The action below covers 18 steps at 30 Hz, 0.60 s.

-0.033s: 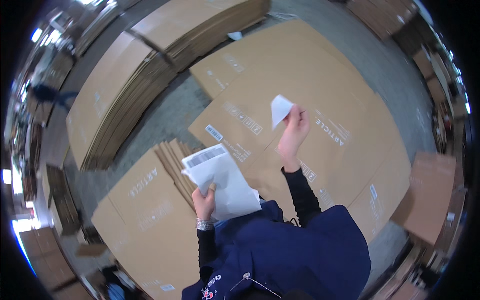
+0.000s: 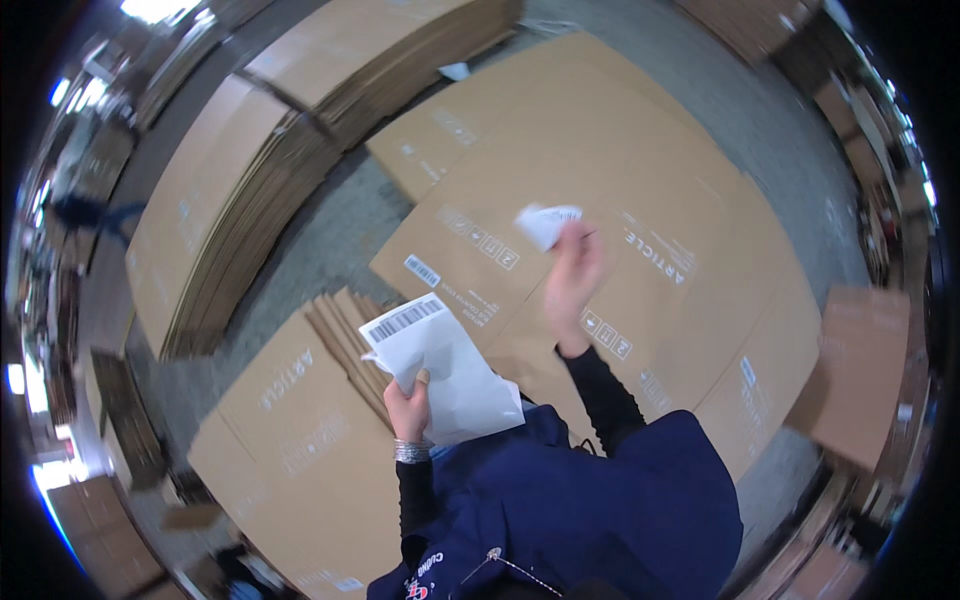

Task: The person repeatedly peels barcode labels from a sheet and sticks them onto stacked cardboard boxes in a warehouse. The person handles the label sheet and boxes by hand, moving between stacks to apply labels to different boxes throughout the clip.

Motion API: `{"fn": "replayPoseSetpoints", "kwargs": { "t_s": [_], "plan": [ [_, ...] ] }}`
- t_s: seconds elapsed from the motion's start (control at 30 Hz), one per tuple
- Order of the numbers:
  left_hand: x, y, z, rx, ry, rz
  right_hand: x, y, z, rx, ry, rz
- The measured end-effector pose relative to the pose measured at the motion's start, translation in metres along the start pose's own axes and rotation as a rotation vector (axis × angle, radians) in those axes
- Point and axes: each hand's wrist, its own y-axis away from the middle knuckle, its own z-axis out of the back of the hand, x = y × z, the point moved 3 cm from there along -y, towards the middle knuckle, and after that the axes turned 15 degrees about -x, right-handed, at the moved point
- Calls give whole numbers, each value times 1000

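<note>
My left hand [image 2: 407, 408] grips a sheaf of white label sheets [image 2: 450, 375] by its left edge, thumb on top. A printed barcode runs along the sheaf's far end, and the sheaf's near end lies over my dark blue jacket. Out in front, my right hand [image 2: 575, 280], smeared by motion, pinches a small white label [image 2: 546, 224] with some print on it. This label is bent and hangs in the air above a large flat brown cardboard carton [image 2: 640, 200], apart from its surface.
More flat cartons [image 2: 255, 430] lie at the near left, their edges fanned beside the sheaf. A tall strapped stack of flattened cartons [image 2: 215, 190] stands at the far left. A brown carton [image 2: 855, 375] leans at the right. One person [image 2: 85, 212] is far off at the left.
My right hand has shifted slightly left and down, and the label in it has turned, showing print. My left hand stays nearly still with the sheaf.
</note>
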Motion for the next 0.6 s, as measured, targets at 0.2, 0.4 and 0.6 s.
{"fn": "replayPoseSetpoints", "kwargs": {
  "t_s": [0.2, 0.4, 0.6],
  "plan": [
    [27, -132, -91, 165, -76, -30, -64, 111, -38, 912, 564, 674],
    [2, -194, -144, 329, -344, -257, -87, 85, -62, 639, 896, 551],
    [-17, -194, -186, 645, -346, -199, -97, 24, -35, 227, 1017, 58]
  ]
}}
